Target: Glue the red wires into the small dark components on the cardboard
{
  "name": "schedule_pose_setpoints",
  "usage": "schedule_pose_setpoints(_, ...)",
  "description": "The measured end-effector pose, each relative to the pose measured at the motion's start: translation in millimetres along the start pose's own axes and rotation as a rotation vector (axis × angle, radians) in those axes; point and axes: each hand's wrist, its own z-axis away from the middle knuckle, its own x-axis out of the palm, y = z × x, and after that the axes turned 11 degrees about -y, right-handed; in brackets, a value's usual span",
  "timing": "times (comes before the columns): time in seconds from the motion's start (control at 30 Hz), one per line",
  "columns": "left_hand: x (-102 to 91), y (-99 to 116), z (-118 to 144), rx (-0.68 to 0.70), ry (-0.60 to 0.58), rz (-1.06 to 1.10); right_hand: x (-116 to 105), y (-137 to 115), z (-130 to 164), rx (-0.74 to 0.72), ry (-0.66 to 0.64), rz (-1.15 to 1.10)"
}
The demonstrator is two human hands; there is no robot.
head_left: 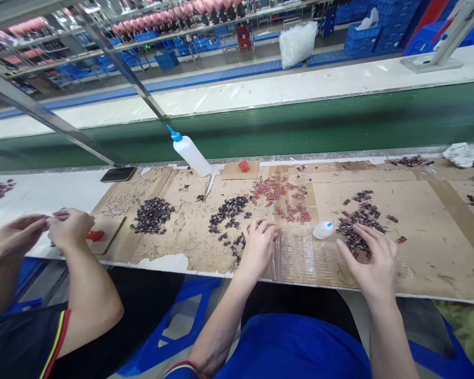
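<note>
The right hand (373, 260) lies palm down with fingers spread on a heap of small dark parts with red ends (357, 223), its fingertips touching the near edge of the heap and clamped on nothing. The left hand (258, 245) rests, fingers loosely curled, at the near end of a trail of small black parts (231, 213); whether it pinches one cannot be told. Sorting such tiny pieces probably goes best by drawing a few clear of the heap with the fingertips and lifting them 1 at a time.

Between the 2 hands lies a small squat white bottle with a blue tip (323, 229), smooth and rounded. Beyond it, red and white parts (278, 192) are scattered. All sit on a worn cardboard sheet (438, 231), scuffed, torn at the near edge and patched with glossy tape. A taller white squeeze bottle (189, 152) leans near a red cap (243, 166). At far left, a co-worker's hands (47, 229) meet above the bench.
</note>
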Motion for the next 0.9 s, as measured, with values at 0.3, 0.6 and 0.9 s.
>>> schedule_pose_setpoints(0.3,-12.5,-13.4,-8.6,0.091,-0.16,-0.177,38.4,-6.4,-10.9,-0.024,-0.179,-0.123)
schedule_pose_setpoints(0.6,17.2,16.6,-12.2,0.024,-0.151,0.116,25.0,-16.9,-4.4,0.414,-0.131,-0.742)
schedule_pose_setpoints(0.9,23.1,9.7,2.7,-0.022,-0.145,0.255,24.9,-14.6,0.5,0.458,-0.126,-0.859)
